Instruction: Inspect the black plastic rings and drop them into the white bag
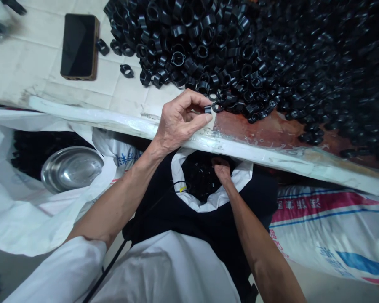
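Note:
Between the thumb and fingers of my left hand (183,118) is a small black plastic ring (207,109), held just above the table's front edge. Close by its fingertips, more loose rings (217,107) lie at the border of a large pile of black plastic rings (189,46). Lower down, my right hand (221,167) reaches into the mouth of a white sack (194,203) at my lap. Dark pieces (202,176) fill that sack. The right fingers are in shadow, so I cannot make out what they touch.
A black phone-like device (78,46) lies on the table at the left, beside a few stray rings (126,71). Below the white-taped table edge (113,121), a metal bowl (72,169) rests in an open white sack (28,219). Another printed sack (331,231) stands at right.

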A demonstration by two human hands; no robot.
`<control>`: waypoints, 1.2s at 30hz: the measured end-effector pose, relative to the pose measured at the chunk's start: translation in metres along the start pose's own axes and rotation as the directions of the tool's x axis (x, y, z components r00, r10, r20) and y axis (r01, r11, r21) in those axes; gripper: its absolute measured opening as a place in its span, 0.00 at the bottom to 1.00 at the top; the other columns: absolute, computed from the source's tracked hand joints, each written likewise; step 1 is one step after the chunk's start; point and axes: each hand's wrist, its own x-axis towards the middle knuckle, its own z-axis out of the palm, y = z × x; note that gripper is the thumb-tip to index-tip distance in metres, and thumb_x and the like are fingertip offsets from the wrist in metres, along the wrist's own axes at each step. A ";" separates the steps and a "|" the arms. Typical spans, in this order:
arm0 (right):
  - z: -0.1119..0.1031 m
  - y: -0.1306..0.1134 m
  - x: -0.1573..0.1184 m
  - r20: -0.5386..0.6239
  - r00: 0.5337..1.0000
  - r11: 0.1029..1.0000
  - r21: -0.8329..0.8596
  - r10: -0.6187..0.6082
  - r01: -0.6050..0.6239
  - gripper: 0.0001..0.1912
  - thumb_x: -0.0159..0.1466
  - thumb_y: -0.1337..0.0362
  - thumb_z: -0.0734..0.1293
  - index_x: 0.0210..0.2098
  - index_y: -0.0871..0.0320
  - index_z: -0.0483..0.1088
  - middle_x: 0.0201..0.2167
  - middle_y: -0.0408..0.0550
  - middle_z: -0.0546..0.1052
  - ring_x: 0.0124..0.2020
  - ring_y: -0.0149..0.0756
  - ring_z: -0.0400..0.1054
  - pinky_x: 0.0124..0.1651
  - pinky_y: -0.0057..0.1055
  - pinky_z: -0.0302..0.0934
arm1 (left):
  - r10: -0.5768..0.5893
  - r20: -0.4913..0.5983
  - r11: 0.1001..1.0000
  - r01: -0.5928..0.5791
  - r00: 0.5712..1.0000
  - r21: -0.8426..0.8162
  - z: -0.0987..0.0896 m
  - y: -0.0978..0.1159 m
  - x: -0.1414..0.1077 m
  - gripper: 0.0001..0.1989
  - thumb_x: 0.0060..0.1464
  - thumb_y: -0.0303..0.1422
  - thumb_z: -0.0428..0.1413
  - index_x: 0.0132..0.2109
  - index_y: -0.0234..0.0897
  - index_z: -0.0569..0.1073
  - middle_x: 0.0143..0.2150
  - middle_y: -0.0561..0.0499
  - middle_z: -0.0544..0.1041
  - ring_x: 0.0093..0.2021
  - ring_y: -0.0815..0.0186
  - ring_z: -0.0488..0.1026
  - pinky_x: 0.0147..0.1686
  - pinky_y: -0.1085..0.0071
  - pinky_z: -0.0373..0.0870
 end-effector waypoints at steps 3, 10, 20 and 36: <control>-0.001 0.010 -0.006 -0.006 1.000 1.000 0.011 -0.025 0.025 0.14 0.60 0.65 0.63 0.41 0.58 0.79 0.41 0.48 0.82 0.42 0.38 0.76 0.48 0.30 0.67 | 0.005 -0.010 1.000 -0.005 1.000 0.010 0.001 0.000 -0.001 0.09 0.51 0.33 0.65 0.40 0.39 0.75 0.39 0.53 0.77 0.42 0.64 0.78 0.38 0.69 0.78; -0.002 0.021 -0.022 -0.023 0.996 0.993 -0.079 -0.088 0.086 0.12 0.58 0.65 0.64 0.38 0.58 0.77 0.37 0.47 0.82 0.40 0.39 0.76 0.46 0.30 0.67 | 0.015 -0.005 0.996 -0.015 1.000 0.083 0.001 -0.001 -0.004 0.07 0.54 0.29 0.62 0.41 0.40 0.75 0.40 0.53 0.77 0.43 0.64 0.79 0.38 0.71 0.78; 0.001 0.000 -0.069 0.303 0.894 0.851 -0.313 -0.331 0.421 0.09 0.57 0.65 0.70 0.38 0.58 0.75 0.36 0.51 0.77 0.42 0.41 0.70 0.54 0.33 0.59 | 0.052 -0.006 0.988 -0.050 0.999 0.143 0.001 -0.004 -0.004 0.07 0.55 0.28 0.61 0.42 0.39 0.74 0.40 0.53 0.78 0.42 0.66 0.79 0.36 0.73 0.77; 0.003 -0.018 -0.089 0.436 0.865 0.748 -0.481 -0.249 0.458 0.13 0.59 0.68 0.67 0.45 0.62 0.71 0.44 0.57 0.77 0.47 0.43 0.69 0.53 0.33 0.57 | 0.092 0.005 0.985 -0.092 0.996 0.144 0.000 -0.002 -0.003 0.07 0.54 0.27 0.61 0.41 0.39 0.73 0.39 0.53 0.78 0.39 0.66 0.79 0.35 0.72 0.77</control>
